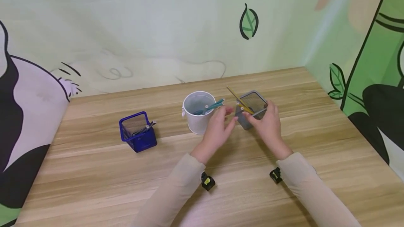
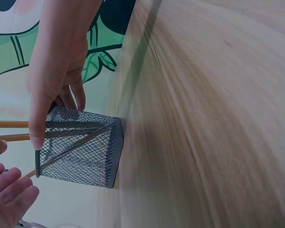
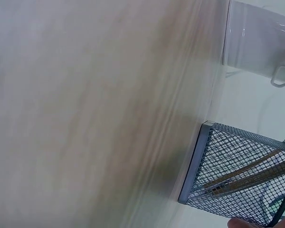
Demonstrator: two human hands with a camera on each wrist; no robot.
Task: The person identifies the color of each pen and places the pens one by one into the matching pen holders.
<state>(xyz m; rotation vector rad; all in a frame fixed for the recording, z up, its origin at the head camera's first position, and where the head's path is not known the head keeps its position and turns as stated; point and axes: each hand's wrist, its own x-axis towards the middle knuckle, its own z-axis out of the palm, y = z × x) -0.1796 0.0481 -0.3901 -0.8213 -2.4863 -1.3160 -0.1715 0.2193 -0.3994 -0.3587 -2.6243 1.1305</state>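
My right hand holds the grey mesh pen holder at its rim, thumb at the front and fingers along the right side. Yellow pencils lean inside that holder, and their ends stick out over the rim. Close to its left side is my left hand, its fingers loosely bent with nothing between them. In the left wrist view, the left fingers are apart from each other beside the holder's opening. Behind this hand stands a white metal bucket with teal pencils in it.
A blue mesh pen holder with dark pencils stands at the left on the wooden table. A printed wall covering rises along the table's back edge. Small black cameras sit at both wrists.
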